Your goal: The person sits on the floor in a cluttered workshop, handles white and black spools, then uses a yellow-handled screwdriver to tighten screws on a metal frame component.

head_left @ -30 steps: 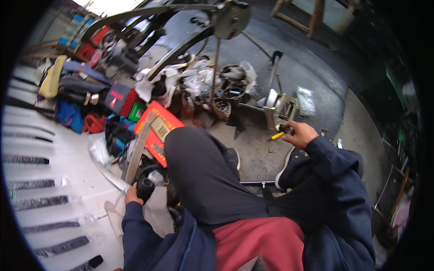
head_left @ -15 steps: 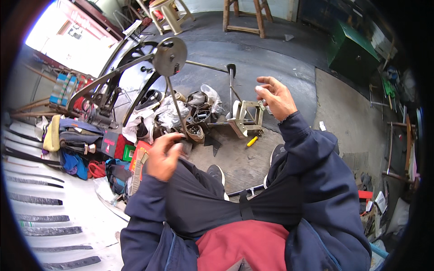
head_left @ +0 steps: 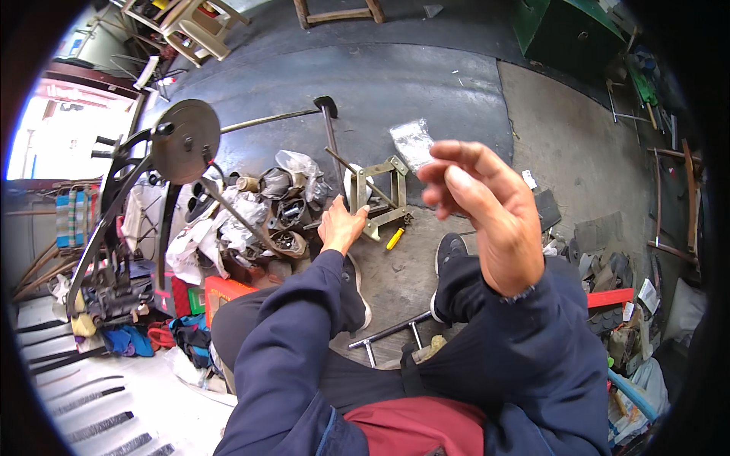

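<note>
My left hand (head_left: 342, 226) reaches down with fingers apart at the near left side of a folding metal frame (head_left: 399, 182). Nothing shows in its grasp; whether the fingertips touch the frame I cannot tell. My right hand (head_left: 498, 220) is raised closer to me, right of the frame. Its fingers curl and the thumb lies against them; anything between them is hidden. A clear plastic bag (head_left: 411, 140) shows just beyond those fingertips, and I cannot make out whether they touch it. A yellow-handled screwdriver (head_left: 395, 239) lies on the floor below the frame.
A hand-cranked machine with a round metal wheel (head_left: 185, 142) stands at the left. Shoes and plastic bags (head_left: 251, 213) are piled beside it. A metal bar (head_left: 391, 329) lies between my feet. Dark strips (head_left: 99, 425) rest on a white surface at lower left. A green box (head_left: 570, 30) stands far right.
My left hand has moved right and forward, from above my knee to the metal frame. My right hand has come up closer to me. The view has shifted, and the plastic bag now shows.
</note>
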The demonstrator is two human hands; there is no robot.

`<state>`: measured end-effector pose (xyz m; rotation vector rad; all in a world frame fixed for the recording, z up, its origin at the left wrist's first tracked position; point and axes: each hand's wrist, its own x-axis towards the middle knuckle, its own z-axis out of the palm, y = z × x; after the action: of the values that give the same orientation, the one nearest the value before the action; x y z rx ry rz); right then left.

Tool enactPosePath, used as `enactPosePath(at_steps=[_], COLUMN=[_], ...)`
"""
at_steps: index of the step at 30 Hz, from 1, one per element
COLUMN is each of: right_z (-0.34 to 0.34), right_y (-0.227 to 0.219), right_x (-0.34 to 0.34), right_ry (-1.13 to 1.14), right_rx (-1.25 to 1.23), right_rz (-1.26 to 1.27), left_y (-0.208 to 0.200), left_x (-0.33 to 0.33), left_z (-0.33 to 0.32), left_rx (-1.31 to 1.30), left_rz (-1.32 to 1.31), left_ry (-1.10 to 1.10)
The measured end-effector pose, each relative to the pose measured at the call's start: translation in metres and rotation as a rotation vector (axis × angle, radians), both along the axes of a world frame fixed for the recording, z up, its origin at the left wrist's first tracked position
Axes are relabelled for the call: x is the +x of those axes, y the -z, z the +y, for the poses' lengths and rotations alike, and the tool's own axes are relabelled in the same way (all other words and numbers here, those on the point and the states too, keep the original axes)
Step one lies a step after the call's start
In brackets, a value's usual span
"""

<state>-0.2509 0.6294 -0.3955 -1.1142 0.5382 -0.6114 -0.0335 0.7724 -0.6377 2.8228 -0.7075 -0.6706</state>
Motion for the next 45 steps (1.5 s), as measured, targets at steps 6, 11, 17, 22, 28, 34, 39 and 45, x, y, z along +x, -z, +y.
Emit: enactPosePath(at_steps=[6, 11, 17, 22, 28, 34, 39, 45], right_z=[-0.023, -0.024, -0.022, -0.018, -0.016, -0.004, 0.039, 0.092], right_y=[0.031, 0.035, 0.042, 0.052, 0.077, 0.114, 0.131, 0.109], right_x=[-0.002, -0.017, -0.019, -0.018, -0.016, -0.02, -0.02, -0.02], right_ry=[-0.014, 0.024, 0.036, -0.012, 0.083, 0.165, -0.128, -0.1], right_rx=[0.105, 0.125, 0.105, -0.017, -0.238, -0.407, -0.168, 0.269], right_rz=[0.176, 0.256, 0.31, 0.358, 0.345, 0.427, 0.499, 0.242], left_y=[0.042, 0.049, 0.051, 0.03, -0.039, -0.123, -0.142, -0.122], left_x=[0.023, 0.041, 0.044, 0.056, 0.049, 0.022, 0.001, 0.001], left_z=[-0.032, -0.063, -0.055, -0.023, 0.014, 0.069, 0.104, 0.107], left_rx=[0.154, 0.309, 0.24, 0.057, -0.405, -0.743, -1.018, -1.023], left_rz=[0.088, 0.192, 0.195, 0.269, 0.542, 0.875, 0.954, 0.782], left_ry=[0.062, 0.035, 0.043, 0.022, -0.027, -0.219, -0.353, -0.513])
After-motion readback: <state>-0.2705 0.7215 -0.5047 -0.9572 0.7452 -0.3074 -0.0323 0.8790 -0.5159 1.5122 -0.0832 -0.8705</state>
